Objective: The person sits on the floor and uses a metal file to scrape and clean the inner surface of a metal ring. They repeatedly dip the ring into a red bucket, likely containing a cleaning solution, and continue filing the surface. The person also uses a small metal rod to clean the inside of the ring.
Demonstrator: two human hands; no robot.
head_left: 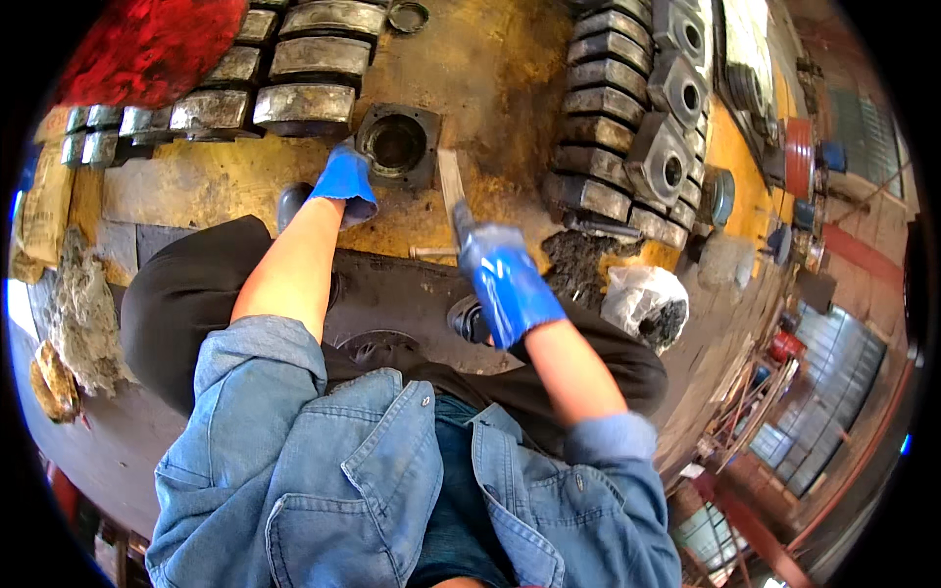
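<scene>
A dark, square metal block (427, 120) with a large round bore lies flat on the stained yellow work surface in front of me. My left hand (345, 182), in a blue glove, grips its left edge; the block's corner hides some of the fingertips. In my right hand (505, 279), also blue-gloved, is a flat-bladed hand tool (451, 178) with a dark handle. Its pale blade points away from me, just right of the block and apart from it. Whether it is a file or a scraper cannot be told.
Rows of curved metal blocks (306, 105) stand at the far left beside a red round thing (147, 49). More stacked castings (595, 127) and bored blocks (657, 157) line the right. Dark shavings (578, 263) and a white bag (647, 299) lie near my right knee.
</scene>
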